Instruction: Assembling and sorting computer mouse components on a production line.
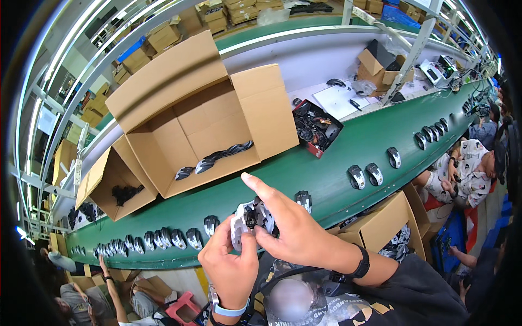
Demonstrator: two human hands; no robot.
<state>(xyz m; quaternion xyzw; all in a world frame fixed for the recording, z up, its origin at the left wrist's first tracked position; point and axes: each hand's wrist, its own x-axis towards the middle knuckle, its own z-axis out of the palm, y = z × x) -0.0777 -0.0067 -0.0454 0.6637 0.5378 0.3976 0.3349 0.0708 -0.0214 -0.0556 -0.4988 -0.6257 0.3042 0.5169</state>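
Close in front of me, both hands hold an opened computer mouse [237,227], its grey-white shell turned so that dark inner parts show. My left hand [228,266] grips it from the left and below, thumb bent against the shell. On the other side, my right hand [293,225] presses its thumb to the lower edge, while the index finger stretches up and away. Part of the mouse is hidden behind my fingers. Just beyond lie one black-and-grey mouse [211,224] to the left and another mouse [303,201] to the right, both on the green conveyor belt [337,204].
A large cardboard box [263,108] with several mouse shells [225,156] stands across the belt. Right of it sits a red box [319,130] of dark parts. Several mice [129,244] line the belt leftward. Another carton [375,225] is near my right forearm. People work along the belt.
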